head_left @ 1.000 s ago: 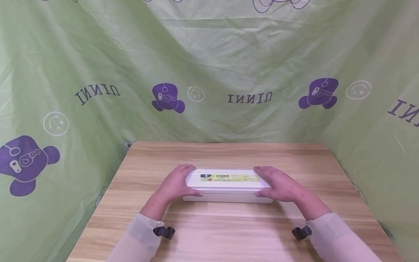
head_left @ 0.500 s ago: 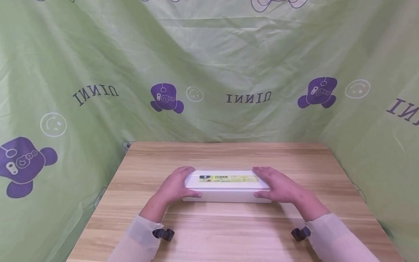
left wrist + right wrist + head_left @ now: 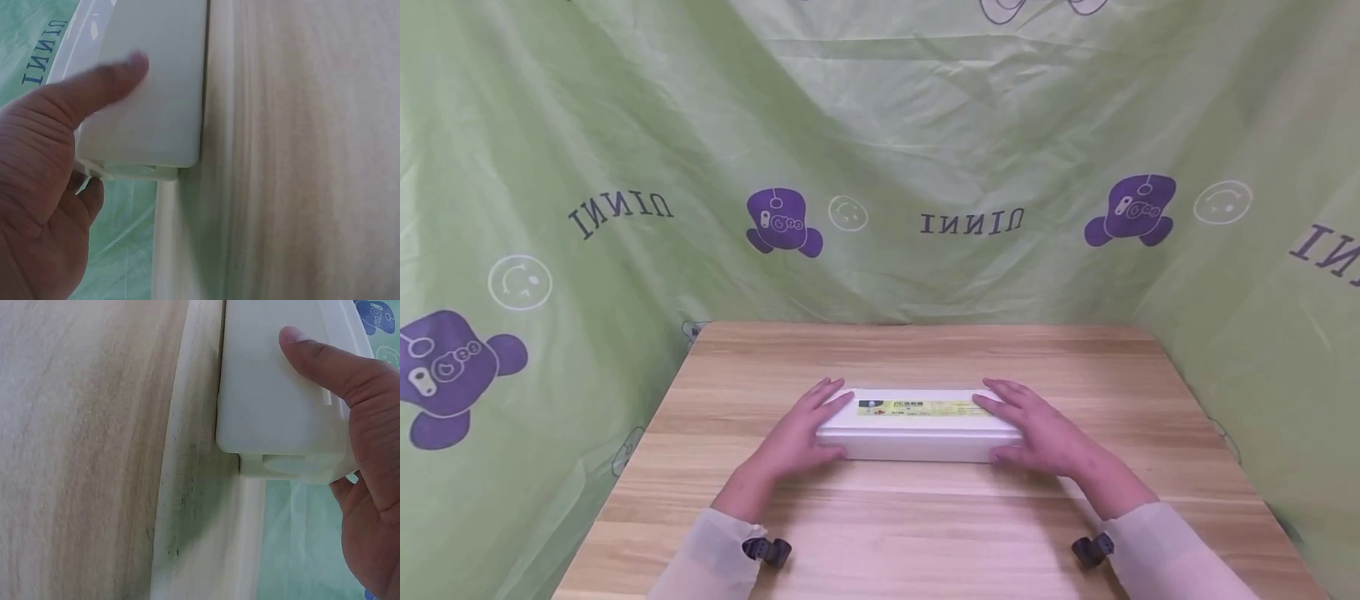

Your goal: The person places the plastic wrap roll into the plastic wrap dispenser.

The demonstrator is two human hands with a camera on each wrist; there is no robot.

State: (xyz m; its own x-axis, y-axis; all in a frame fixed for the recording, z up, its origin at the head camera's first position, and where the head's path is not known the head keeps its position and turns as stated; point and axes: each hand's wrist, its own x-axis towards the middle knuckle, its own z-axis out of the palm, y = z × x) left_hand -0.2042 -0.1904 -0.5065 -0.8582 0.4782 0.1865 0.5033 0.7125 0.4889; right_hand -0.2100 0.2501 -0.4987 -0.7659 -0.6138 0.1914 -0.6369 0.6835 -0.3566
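Observation:
A long white lidded box point(image 3: 917, 448) with a yellow-green label point(image 3: 925, 407) on its lid lies crosswise on the wooden table. Its lid sits on top. At the left end is my left hand point(image 3: 793, 437), fingers straight and spread toward the back corner, thumb at the front face. My right hand point(image 3: 1037, 429) mirrors it at the right end, with straight fingers over the lid's edge and the thumb low on the front. Both wrist views show each thumb, left point(image 3: 112, 84) and right point(image 3: 325, 362), lying across the box's front side. Most other fingers are hidden there.
The wooden table point(image 3: 910, 533) extends around the box on all sides. Green printed cloth point(image 3: 880, 125) hangs behind it and along both sides. Small black cameras, left point(image 3: 767, 550) and right point(image 3: 1092, 550), are strapped at the sleeve cuffs.
Both hands had thumbs higher on the box's front and fingers round its ends; now their fingers are straighter and more spread, thumbs lower. The box stays in place.

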